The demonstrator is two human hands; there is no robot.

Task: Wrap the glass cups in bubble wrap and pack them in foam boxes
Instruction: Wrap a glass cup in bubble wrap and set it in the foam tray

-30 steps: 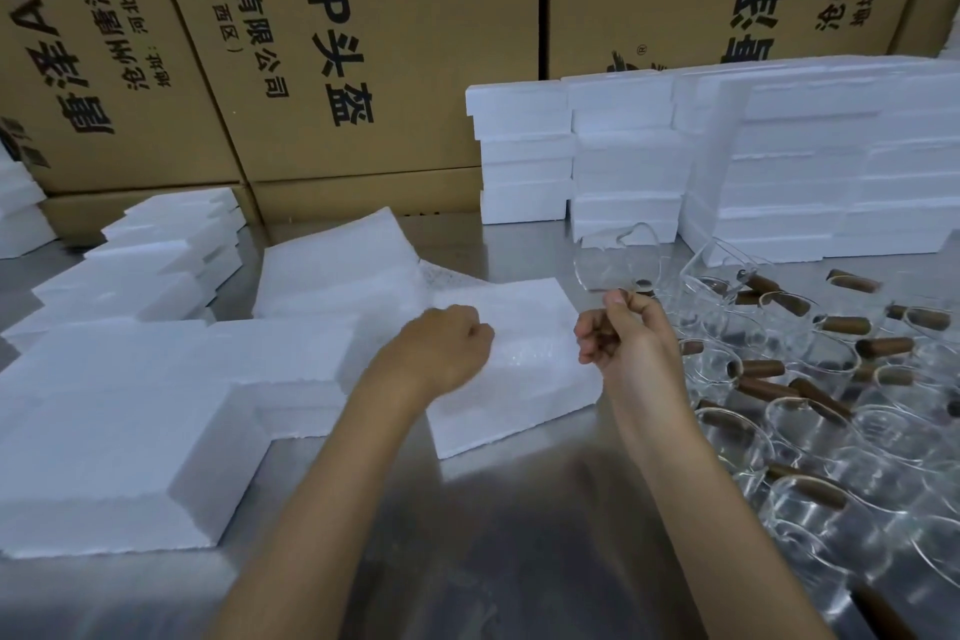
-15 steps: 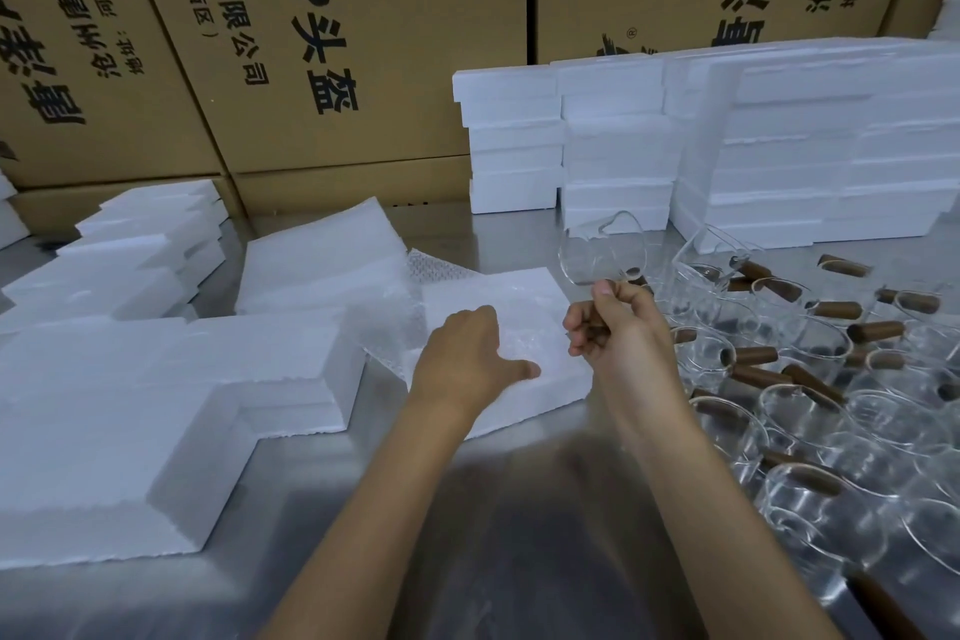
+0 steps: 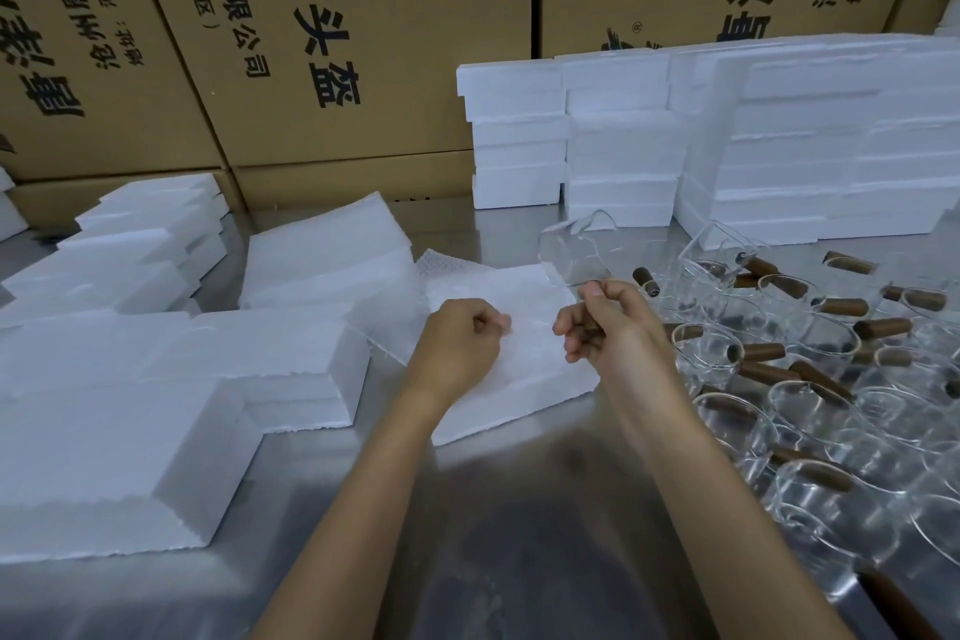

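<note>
Nearest you, your two forearms reach out over the steel table [image 3: 519, 535], and the job looks barely begun for this cup: nothing wrapped shows anywhere in view, and no foam box stands visibly filled.

Your left hand [image 3: 462, 343] sits knuckles-up on the stack of bubble wrap [image 3: 519, 359], fingers curled in, thumb and forefinger seemingly pinching the top sheet; the picture does not show clearly whether a sheet is actually lifted. Your right hand [image 3: 602, 322] hovers just beside it, wrist cocked, fingers clenched round the brown wooden handle of a glass cup [image 3: 576, 250], which hangs tilted above the far corner of the stack, apart from it.

To your right lies the heap of unwrapped cups [image 3: 810, 369], tumbled together and touching, brown handles pointing every way, so most of the work is left. To your left lie low foam pieces [image 3: 130, 405], with more in staggered piles behind them [image 3: 135, 244].

Farther off, another pad of white sheets [image 3: 322, 250] lies just beyond the bubble wrap. Against the back, stacked foam boxes [image 3: 623, 135] stand in columns, and behind them rise printed cardboard cartons [image 3: 311, 42].

I judge the next step is to lay the cup on the sheet and roll it before boxing.
</note>
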